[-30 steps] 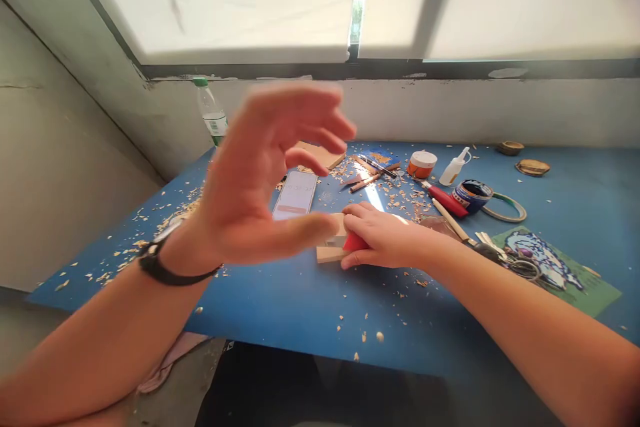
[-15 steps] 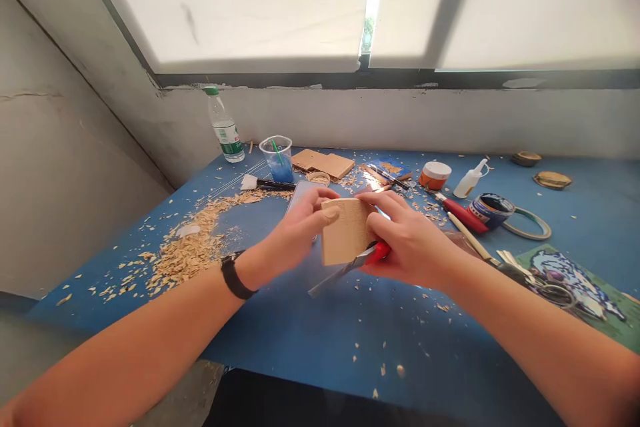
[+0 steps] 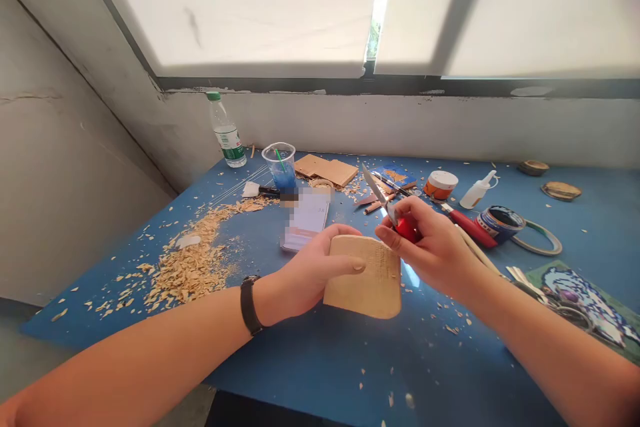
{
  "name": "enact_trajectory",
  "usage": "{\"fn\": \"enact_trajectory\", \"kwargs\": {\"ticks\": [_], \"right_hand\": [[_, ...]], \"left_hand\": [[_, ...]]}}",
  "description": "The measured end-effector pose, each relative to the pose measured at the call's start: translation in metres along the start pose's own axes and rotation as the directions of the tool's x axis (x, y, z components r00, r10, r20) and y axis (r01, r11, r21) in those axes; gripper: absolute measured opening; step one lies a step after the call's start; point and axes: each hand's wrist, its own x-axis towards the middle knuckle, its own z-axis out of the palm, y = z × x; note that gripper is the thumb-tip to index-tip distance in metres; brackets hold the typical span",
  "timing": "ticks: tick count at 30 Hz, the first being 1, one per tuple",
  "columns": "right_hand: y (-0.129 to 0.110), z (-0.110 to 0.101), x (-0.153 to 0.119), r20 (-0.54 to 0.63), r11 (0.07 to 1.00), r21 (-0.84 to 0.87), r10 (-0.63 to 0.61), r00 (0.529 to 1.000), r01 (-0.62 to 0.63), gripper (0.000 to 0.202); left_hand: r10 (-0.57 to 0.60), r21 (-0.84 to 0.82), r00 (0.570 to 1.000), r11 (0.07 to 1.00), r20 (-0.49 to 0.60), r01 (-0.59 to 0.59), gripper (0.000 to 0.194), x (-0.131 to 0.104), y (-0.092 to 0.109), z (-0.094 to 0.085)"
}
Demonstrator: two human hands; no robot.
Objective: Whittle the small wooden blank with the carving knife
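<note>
My left hand [image 3: 320, 270] is closed on a flat wooden block [image 3: 367, 290], with the thumb lying across its front face. The block is pale, has rounded corners, and shows rough marks near its upper right edge. In my right hand [image 3: 430, 240] is a knife [image 3: 375, 187] with a red handle, its blade pointing up and to the left, apart from the block. My right fingers hide part of the handle. A phone [image 3: 306, 217] with a lit screen lies on the table just beyond my left hand.
Wood shavings [image 3: 195, 270] are heaped at the left of the blue table [image 3: 280, 367]. Behind stand a water bottle [image 3: 229, 137], a plastic cup [image 3: 281, 170] and thin boards [image 3: 327, 169]. Rightward are an orange jar [image 3: 440, 185], a glue bottle [image 3: 477, 190], a tape roll [image 3: 543, 240] and scissors [image 3: 575, 313].
The block has come lower and turned its broad face toward me. My right hand has moved off it to the right, and the knife blade has swung from pointing down-left to pointing up.
</note>
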Motion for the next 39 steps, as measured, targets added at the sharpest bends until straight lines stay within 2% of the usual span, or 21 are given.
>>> {"fn": "enact_trajectory", "kwargs": {"ticks": [5, 10, 16, 24, 28, 32, 35, 39], "right_hand": [[0.011, 0.003, 0.002, 0.070, 0.996, -0.088, -0.028, 0.997, 0.034, 0.032], [0.016, 0.005, 0.002, 0.124, 0.987, -0.152, -0.022, 0.992, 0.041, 0.030], [0.020, 0.003, -0.001, 0.204, 0.999, -0.003, 0.037, 0.978, -0.037, 0.030], [0.024, -0.003, -0.003, 0.391, 0.964, 0.216, 0.063, 0.918, -0.158, 0.035], [0.029, 0.004, -0.005, 0.393, 0.927, 0.310, 0.079, 0.916, -0.213, 0.039], [0.027, 0.010, -0.007, 0.355, 0.916, 0.346, 0.070, 0.932, -0.201, 0.038], [0.020, 0.008, -0.007, 0.346, 0.945, 0.283, 0.056, 0.937, -0.161, 0.035], [0.012, 0.003, -0.006, 0.345, 0.988, 0.150, -0.012, 0.938, -0.043, 0.032]], "left_hand": [[-0.005, -0.010, 0.999, 1.000, -0.035, 0.005, 0.065, 0.004, 0.001, -0.007], [-0.019, -0.068, 0.999, 0.998, -0.051, 0.016, 0.067, 0.006, 0.002, -0.013], [-0.037, -0.182, 0.997, 0.983, -0.074, 0.023, 0.065, 0.004, 0.003, -0.012], [-0.062, -0.304, 0.990, 0.952, -0.126, 0.021, 0.063, -0.001, 0.010, -0.008], [-0.036, -0.282, 0.990, 0.960, -0.136, -0.004, 0.072, -0.003, 0.009, -0.009], [0.018, -0.256, 0.985, 0.965, -0.170, -0.061, 0.076, -0.004, 0.010, -0.010], [0.037, -0.196, 0.978, 0.977, -0.207, -0.079, 0.078, -0.003, 0.010, -0.011], [0.024, -0.100, 0.968, 0.994, -0.251, -0.051, 0.088, -0.003, 0.008, -0.009]]}}
